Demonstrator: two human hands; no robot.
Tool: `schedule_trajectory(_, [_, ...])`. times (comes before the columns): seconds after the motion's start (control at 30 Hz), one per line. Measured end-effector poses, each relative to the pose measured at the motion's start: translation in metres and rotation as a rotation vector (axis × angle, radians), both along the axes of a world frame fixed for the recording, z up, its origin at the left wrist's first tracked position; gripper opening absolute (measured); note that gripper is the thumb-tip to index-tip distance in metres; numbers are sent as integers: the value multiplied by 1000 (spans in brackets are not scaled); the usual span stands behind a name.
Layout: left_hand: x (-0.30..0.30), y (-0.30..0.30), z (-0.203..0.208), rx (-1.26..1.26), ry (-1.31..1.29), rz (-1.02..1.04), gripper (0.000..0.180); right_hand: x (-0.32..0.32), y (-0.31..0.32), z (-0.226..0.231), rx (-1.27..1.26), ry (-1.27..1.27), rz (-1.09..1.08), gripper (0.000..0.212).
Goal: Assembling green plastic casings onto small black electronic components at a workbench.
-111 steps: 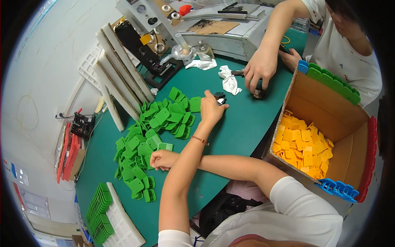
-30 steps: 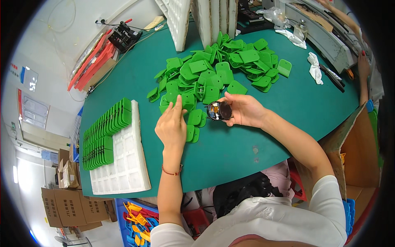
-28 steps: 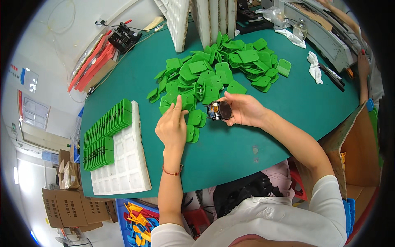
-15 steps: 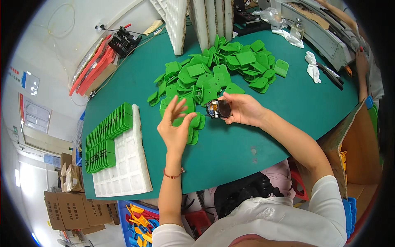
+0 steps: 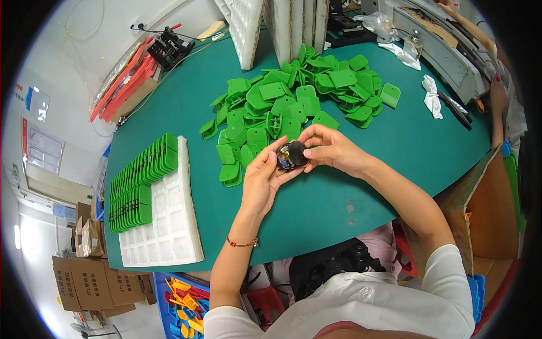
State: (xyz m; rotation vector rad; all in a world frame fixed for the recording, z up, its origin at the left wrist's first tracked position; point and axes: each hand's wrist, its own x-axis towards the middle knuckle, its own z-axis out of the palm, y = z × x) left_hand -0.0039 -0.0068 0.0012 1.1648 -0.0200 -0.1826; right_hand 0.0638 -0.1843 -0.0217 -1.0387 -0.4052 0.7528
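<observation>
A small round black object (image 5: 289, 156) with a shiny, glassy inside and a dark disc on its right is held between both hands above the green table. My left hand (image 5: 263, 179) cups it from the left and below, with fingers closed round its edge. My right hand (image 5: 333, 150) pinches the dark disc side with thumb and fingers. What exactly the object is cannot be made out. Just beyond my hands lies a heap of green plastic clips (image 5: 271, 91). A few loose green clips (image 5: 228, 171) are left of my left hand.
At the left, a white foam tray (image 5: 169, 226) holds rows of green clips (image 5: 131, 209). Upright foam trays (image 5: 285, 34) stand at the back. A knife-like black tool (image 5: 455, 109) and crumpled tissue (image 5: 432, 96) lie right. A blue bin (image 5: 164, 308) of coloured clips stands below; a cardboard box (image 5: 488, 209) is at the right.
My left hand has moved right from its open pose and closed on the round object. My right hand has shifted its grip onto the disc. The view has shifted slightly.
</observation>
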Motion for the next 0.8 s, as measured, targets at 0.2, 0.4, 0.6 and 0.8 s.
schedule_trajectory(0.2, [-2, 5, 2, -102, 20, -2, 37, -2, 4, 6, -115, -151, -90, 17])
schedule_trajectory(0.4, [-3, 0, 3, -77, 7, -12, 36, -2, -6, 11, -155, -170, -114, 15])
schedule_trajectory(0.6, [-5, 0, 2, -83, -6, -39, 37, -8, -1, 14, -194, -223, -148, 13])
schedule_trajectory(0.8, [-4, -2, 2, -90, 1, -48, 35, -7, 0, 11, -161, -148, -149, 13])
